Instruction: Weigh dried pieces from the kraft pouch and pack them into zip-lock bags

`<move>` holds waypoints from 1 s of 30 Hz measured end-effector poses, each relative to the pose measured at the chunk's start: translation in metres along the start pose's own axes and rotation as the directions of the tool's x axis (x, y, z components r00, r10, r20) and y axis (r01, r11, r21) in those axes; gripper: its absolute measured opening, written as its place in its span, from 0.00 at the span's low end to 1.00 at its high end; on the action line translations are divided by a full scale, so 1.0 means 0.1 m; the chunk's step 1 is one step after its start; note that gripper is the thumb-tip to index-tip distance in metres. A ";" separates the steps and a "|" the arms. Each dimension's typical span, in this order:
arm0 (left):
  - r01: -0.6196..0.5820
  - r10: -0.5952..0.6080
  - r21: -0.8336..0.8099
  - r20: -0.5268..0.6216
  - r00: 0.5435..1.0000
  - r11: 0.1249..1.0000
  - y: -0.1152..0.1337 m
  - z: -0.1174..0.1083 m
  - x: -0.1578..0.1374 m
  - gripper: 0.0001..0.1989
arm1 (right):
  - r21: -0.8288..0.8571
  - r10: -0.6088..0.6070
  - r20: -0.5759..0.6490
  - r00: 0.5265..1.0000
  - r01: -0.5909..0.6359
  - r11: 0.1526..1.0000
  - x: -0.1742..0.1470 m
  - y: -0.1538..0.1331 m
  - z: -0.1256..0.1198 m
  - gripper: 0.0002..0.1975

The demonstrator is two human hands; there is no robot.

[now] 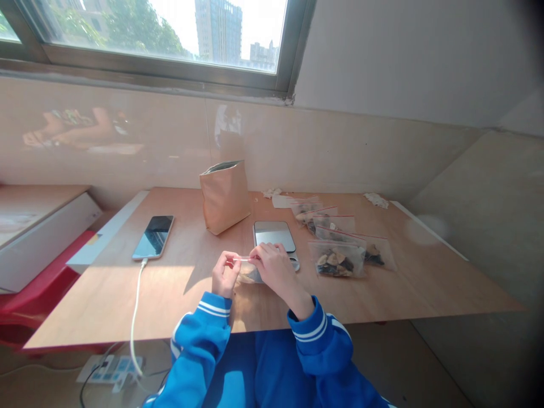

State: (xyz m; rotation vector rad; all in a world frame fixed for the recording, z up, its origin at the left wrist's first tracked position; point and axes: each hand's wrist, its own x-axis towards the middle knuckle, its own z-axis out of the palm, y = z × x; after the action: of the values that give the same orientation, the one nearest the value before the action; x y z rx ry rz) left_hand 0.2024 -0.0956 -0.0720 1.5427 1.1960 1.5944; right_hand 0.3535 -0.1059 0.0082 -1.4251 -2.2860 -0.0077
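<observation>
A clear zip bag (246,274) with pale dried pieces in it is between my hands, just above the table's near side. My left hand (224,274) pinches the bag's top edge at its left end. The fingers of my right hand (274,267) close on the same edge farther right and cover part of the bag. Directly behind my right hand lies a small digital scale (274,236) with a shiny square plate. To the right, a filled zip bag (336,263) of dark and pale dried slices lies nearest among several similar red-edged bags.
An open brown paper pouch (225,198) stands behind my left hand. A phone (153,238) with a white charging cable (136,306) lies at the left. Crumpled white scraps (376,200) lie by the wall. Below the table is a power strip (111,369).
</observation>
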 end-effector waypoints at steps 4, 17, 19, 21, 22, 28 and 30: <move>-0.037 0.038 0.019 -0.040 0.998 0.999 -0.01 -0.01 0.00 0.10 | 0.046 0.006 0.032 0.999 -0.008 0.999 0.00 -0.01 -0.05 0.04; -0.151 0.159 0.095 -0.077 0.984 0.984 0.02 -0.02 0.00 0.04 | -0.052 -0.051 0.047 0.998 0.053 0.997 0.10 -0.16 -0.02 0.08; -0.159 0.167 0.096 -0.085 0.982 0.983 0.02 -0.02 0.00 0.04 | -0.080 -0.042 0.016 0.999 0.043 0.996 0.09 -0.18 0.01 0.08; -0.156 0.166 0.098 -0.099 0.981 0.983 0.01 -0.03 -0.01 0.05 | -0.077 -0.037 -0.006 0.999 0.036 0.996 0.08 -0.18 0.03 0.08; -0.152 0.162 0.097 -0.106 0.981 0.984 0.00 -0.04 -0.01 0.05 | -0.055 -0.038 -0.004 0.999 0.038 0.998 0.07 -0.17 0.03 0.08; -0.134 0.140 0.060 -0.108 0.984 0.989 -0.02 -0.06 -0.01 0.07 | 0.006 -0.068 0.078 0.995 0.067 0.998 0.01 0.01 -0.04 0.09; -0.128 0.131 0.037 -0.079 0.988 0.991 -0.01 -0.05 0.00 0.08 | -0.027 -0.100 0.081 0.992 0.102 0.994 -0.01 0.05 -0.04 0.09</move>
State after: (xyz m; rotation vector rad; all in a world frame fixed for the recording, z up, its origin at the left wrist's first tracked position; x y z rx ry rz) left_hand 0.1975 -0.0964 -0.0728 1.6187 1.1907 1.7445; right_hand 0.3596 -0.1051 0.0099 -1.3459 -2.4306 -0.0179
